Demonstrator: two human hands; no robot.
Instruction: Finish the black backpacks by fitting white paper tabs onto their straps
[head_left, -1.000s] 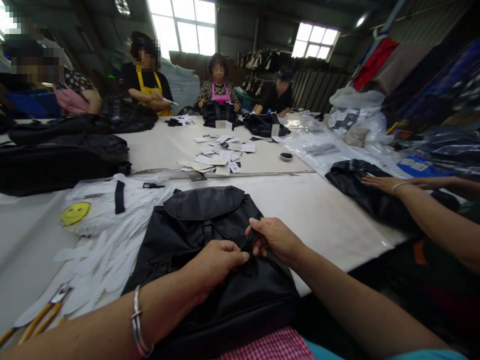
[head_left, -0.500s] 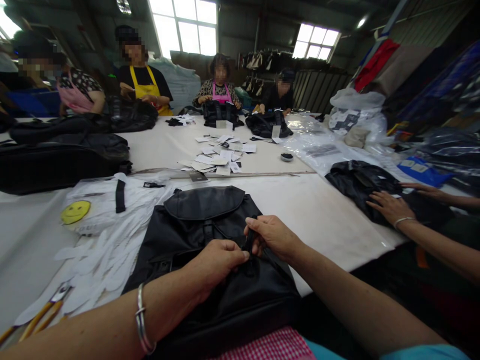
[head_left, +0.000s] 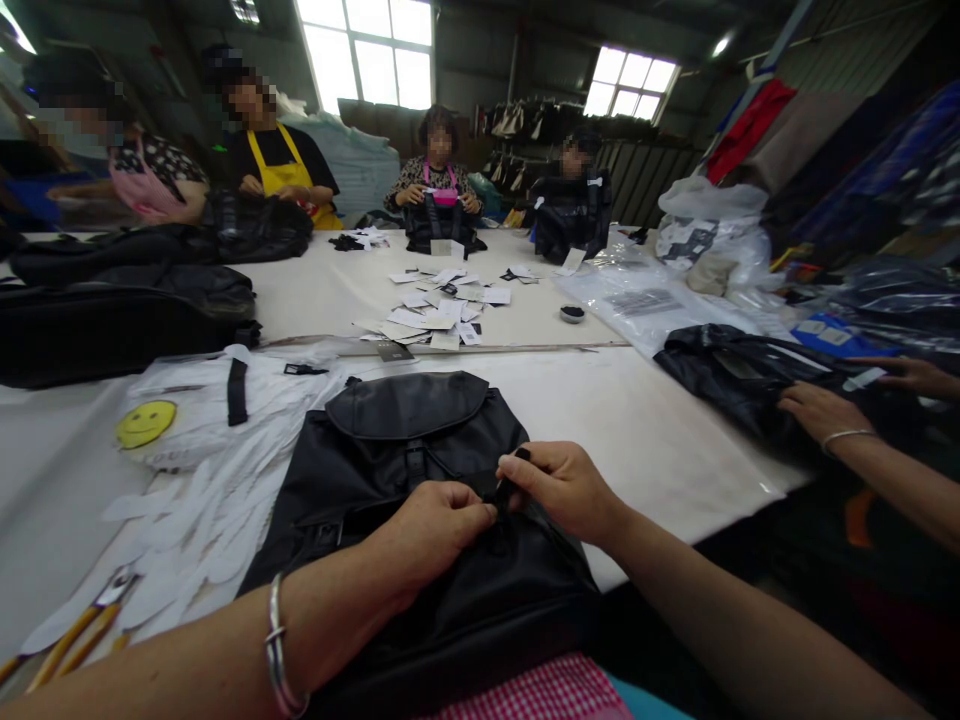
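Note:
A black backpack (head_left: 409, 440) lies flat on the white table (head_left: 645, 420) right in front of me, its flap pointing away. My left hand (head_left: 431, 525) is closed and pinches the fabric at the middle of the bag. My right hand (head_left: 559, 485) is closed on a short black strap (head_left: 510, 480) of the backpack, just beside my left fingertips. A silver bangle (head_left: 279, 650) circles my left wrist.
White paper cut-outs and a bag with a yellow smiley (head_left: 146, 423) lie at left, yellow-handled pliers (head_left: 75, 630) near the front edge. Paper tags (head_left: 439, 310) are scattered mid-table. A co-worker's hands (head_left: 821, 410) rest on a black bag at right. Several people work at the far side.
My right hand has slid slightly down and right along the strap. The co-worker's hands at right have shifted across their black bag. A person at the far side has lifted a bag upright.

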